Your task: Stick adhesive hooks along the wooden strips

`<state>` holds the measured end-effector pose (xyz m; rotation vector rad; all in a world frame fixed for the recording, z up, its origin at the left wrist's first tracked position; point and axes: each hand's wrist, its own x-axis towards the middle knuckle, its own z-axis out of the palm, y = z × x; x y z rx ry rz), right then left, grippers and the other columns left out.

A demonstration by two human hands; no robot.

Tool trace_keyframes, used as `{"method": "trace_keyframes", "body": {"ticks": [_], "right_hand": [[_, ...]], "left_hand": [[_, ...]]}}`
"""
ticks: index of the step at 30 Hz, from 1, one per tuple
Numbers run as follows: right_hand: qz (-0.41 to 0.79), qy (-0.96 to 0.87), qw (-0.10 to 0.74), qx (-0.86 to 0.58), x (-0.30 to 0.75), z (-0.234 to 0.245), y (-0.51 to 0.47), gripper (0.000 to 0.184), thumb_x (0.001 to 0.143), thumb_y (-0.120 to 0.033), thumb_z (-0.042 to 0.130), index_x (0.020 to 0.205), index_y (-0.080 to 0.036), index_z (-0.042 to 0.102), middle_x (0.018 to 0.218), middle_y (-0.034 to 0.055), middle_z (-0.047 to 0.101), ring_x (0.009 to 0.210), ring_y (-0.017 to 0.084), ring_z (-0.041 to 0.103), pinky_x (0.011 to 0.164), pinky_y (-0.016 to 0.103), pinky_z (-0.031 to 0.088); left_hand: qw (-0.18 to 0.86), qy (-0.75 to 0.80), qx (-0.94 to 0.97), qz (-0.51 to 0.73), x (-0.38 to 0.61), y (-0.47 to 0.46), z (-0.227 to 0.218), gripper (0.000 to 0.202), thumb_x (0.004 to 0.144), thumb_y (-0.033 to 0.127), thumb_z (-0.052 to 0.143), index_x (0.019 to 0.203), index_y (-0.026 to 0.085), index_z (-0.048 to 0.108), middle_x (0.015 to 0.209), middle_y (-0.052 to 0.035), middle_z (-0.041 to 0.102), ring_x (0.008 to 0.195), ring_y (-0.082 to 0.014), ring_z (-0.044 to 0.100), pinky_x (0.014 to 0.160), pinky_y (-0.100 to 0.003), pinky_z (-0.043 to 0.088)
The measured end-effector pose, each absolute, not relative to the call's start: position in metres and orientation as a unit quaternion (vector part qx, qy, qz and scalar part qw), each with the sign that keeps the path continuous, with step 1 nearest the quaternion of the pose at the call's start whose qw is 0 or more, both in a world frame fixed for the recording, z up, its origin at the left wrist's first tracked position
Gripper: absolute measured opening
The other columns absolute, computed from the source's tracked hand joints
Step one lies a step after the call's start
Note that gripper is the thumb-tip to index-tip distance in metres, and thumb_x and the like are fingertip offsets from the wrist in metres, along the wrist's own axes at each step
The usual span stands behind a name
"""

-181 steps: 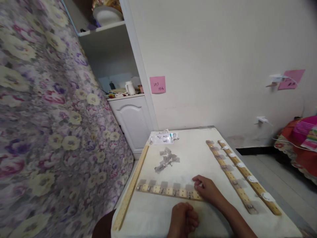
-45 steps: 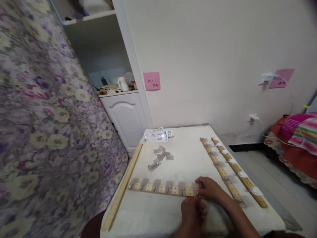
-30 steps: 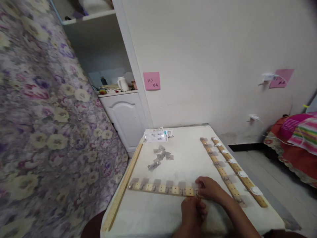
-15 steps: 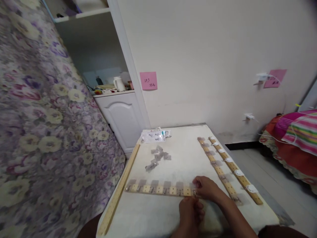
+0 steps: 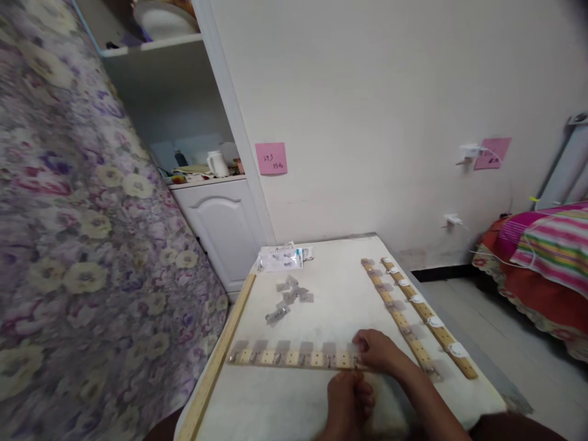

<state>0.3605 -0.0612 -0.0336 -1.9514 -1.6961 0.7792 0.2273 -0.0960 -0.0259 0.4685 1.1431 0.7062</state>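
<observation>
A wooden strip (image 5: 316,359) lies crosswise on the white table, with several clear-backed metal hooks (image 5: 304,360) spaced along it. At its right end, my right hand (image 5: 379,351) has its fingers closed on the last clear-backed hook, whose metal part shows beside the fingertips. Just in front of that end is my left hand (image 5: 346,395), curled, with its fingertips pressed together close to the same hook. Whether the left fingers hold anything is hidden. Farther back, a loose pile of clear hooks (image 5: 290,295) rests on the table.
Two more wooden strips stand to the right, one with clear hooks (image 5: 388,300), one with white round hooks (image 5: 434,321). A bare wooden strip (image 5: 220,361) runs along the left edge. Plastic packaging (image 5: 281,258) lies at the back. A floral curtain (image 5: 92,233) hangs left.
The view has tilted and shifted slightly, so everything appears a little lower and to the left. Both hands stay at the strip's right end, with little visible change in their grip.
</observation>
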Motion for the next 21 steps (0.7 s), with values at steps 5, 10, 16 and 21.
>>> {"method": "trace_keyframes", "body": {"ticks": [5, 10, 16, 21], "right_hand": [[0.297, -0.612, 0.243, -0.691, 0.362, -0.033, -0.063, 0.039, 0.055, -0.016, 0.060, 0.093, -0.016, 0.065, 0.079, 0.0024, 0.067, 0.071, 0.015, 0.058, 0.062, 0.022, 0.037], [0.300, -0.601, 0.302, -0.677, 0.374, -0.021, -0.064, 0.037, 0.062, -0.017, 0.055, 0.098, -0.013, 0.063, 0.080, 0.0045, 0.067, 0.073, 0.016, 0.060, 0.065, 0.024, 0.041], [0.274, -0.575, 0.382, -0.669, 0.389, -0.019, -0.064, 0.026, 0.073, -0.029, 0.050, 0.093, -0.016, 0.061, 0.075, 0.0030, 0.064, 0.070, 0.018, 0.059, 0.064, 0.027, 0.041], [0.285, -0.574, 0.393, -0.660, 0.388, -0.023, -0.062, 0.026, 0.073, -0.031, 0.050, 0.093, -0.017, 0.060, 0.072, 0.0014, 0.061, 0.066, 0.017, 0.058, 0.062, 0.027, 0.042]], "left_hand": [[0.783, 0.508, 0.239, 0.267, 0.218, -0.100, -0.029, 0.008, 0.062, 0.021, 0.048, 0.060, 0.014, 0.051, 0.045, 0.0003, 0.054, 0.032, -0.0068, 0.043, 0.037, -0.018, 0.024], [0.779, 0.443, 0.378, 0.230, 0.206, -0.101, -0.024, 0.012, 0.060, 0.027, 0.054, 0.064, 0.016, 0.052, 0.042, 0.0005, 0.056, 0.028, -0.0092, 0.044, 0.031, -0.020, 0.020], [0.654, 0.459, 0.536, 0.271, 0.174, -0.053, 0.013, 0.025, 0.070, 0.042, 0.049, 0.074, 0.017, 0.051, 0.047, 0.0020, 0.059, 0.029, -0.0077, 0.043, 0.032, -0.018, 0.024], [0.308, 0.584, 0.690, 0.296, 0.121, 0.020, 0.025, 0.016, 0.076, 0.031, 0.041, 0.078, 0.020, 0.052, 0.067, 0.0016, 0.062, 0.053, -0.0115, 0.057, 0.051, -0.022, 0.040]]}}
